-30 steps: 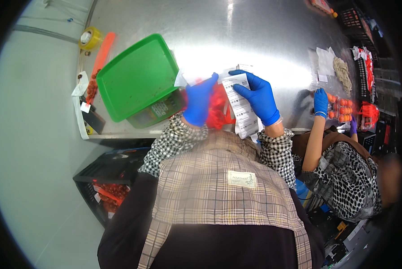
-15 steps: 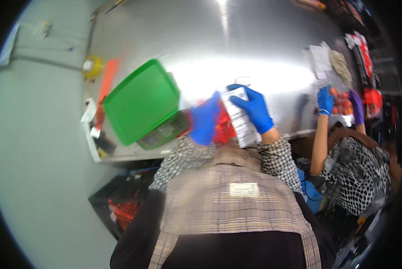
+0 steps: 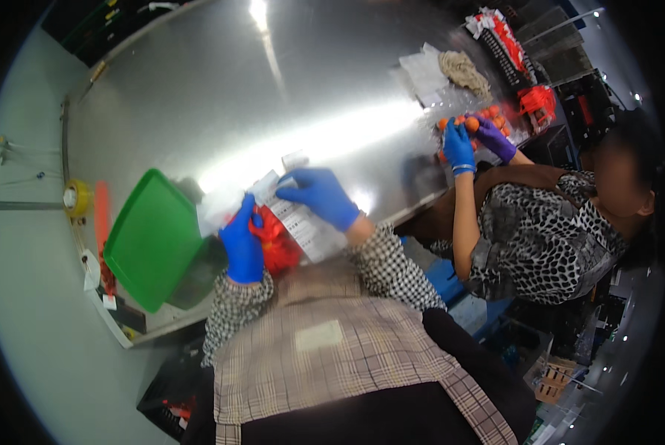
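Note:
My left hand (image 3: pixel 242 248), in a blue glove, is closed at the edge of a bunched red net bag (image 3: pixel 278 241). A white paper piece (image 3: pixel 217 213) sticks out beside its fingers; whether it is attached to the net cannot be told. The blue-gloved right hand (image 3: pixel 321 196) pinches the upper part of a strip of printed white labels (image 3: pixel 314 233). This strip hangs down in front of the net, close to my apron. A small white slip (image 3: pixel 295 159) lies on the metal table just past my right fingers.
A green-lidded tub (image 3: pixel 154 241) stands at left, near a yellow tape roll (image 3: pixel 78 198) and an orange-red strip (image 3: pixel 103 222). At right, a co-worker's gloved hands (image 3: pixel 462 148) handle orange round produce (image 3: pixel 493 115). Behind are white papers (image 3: pixel 424 74), a beige cloth (image 3: pixel 464 73) and a crate of red nets (image 3: pixel 503 44).
The view has swung right, bringing more of the co-worker into sight. My left hand has come up close to the label strip, beside the right hand, which keeps hold of it.

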`<state>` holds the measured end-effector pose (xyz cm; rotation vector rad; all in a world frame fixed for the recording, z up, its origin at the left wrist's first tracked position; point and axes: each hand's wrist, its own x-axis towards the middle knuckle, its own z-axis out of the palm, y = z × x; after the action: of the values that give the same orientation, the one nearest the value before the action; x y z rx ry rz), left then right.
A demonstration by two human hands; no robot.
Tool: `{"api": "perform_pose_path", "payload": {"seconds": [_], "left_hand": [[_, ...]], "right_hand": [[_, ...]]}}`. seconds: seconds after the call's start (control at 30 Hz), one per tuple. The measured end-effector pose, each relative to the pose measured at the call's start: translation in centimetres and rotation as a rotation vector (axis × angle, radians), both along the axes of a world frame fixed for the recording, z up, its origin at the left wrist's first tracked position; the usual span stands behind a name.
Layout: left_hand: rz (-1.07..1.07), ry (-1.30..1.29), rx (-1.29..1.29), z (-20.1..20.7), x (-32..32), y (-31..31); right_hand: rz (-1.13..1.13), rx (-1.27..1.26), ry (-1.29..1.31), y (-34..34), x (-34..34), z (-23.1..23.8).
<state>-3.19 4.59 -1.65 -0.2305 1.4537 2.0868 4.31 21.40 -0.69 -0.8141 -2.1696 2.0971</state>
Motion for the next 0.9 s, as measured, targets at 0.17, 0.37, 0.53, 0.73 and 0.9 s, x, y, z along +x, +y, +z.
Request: {"api": "perform_pose_path", "payload": {"seconds": [0.17, 0.37, 0.53, 0.73, 0.9], "left_hand": [[0.019, 0.040, -0.063, 0.1, 0.9, 0.5], [-0.066, 0.144, -0.089, 0.4, 1.0, 0.3], [-0.003, 0.080, -0.041, 2.2, 1.6, 1.0], [-0.056, 0.189, -0.032, 0.9, 1.9, 0.6], [-0.068, 0.213, -0.028, 0.7, 2.0, 0.6]], "right_hand": [[-0.051, -0.036, 0.056, -0.3, 0.2, 2.5], [-0.141, -0.021, 0.044, -0.2, 0.7, 0.5], [-0.140, 0.088, -0.006, -0.7, 0.9, 0.5], [-0.199, 0.002, 0.007, -1.3, 1.0, 1.0], [-0.188, 0.021, 0.004, -1.2, 0.9, 1.2]]}}
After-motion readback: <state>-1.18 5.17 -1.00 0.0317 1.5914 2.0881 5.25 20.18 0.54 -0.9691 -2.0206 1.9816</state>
